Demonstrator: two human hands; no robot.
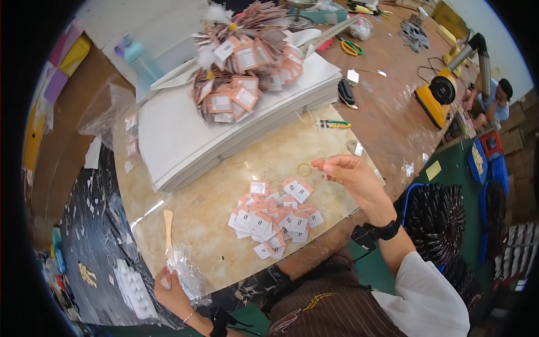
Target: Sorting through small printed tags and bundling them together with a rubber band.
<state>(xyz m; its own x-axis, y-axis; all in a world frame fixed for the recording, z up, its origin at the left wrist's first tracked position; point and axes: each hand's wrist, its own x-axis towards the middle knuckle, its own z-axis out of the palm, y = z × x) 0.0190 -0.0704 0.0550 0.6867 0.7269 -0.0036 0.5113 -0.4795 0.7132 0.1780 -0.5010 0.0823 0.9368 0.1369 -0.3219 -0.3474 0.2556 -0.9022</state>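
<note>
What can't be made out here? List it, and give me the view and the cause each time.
All in the head view:
Left hand: its exact grip is unclear, being blurred and small.
Right hand: whether it pinches something is too small to tell.
Loose cards: the lowest are hidden by those on top.
Striped brown apron: partly cut off by the bottom edge.

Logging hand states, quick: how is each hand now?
Left hand: beside the clear plastic; grip can't be told.
Right hand: pinched closed; whether anything is held can't be told.
</note>
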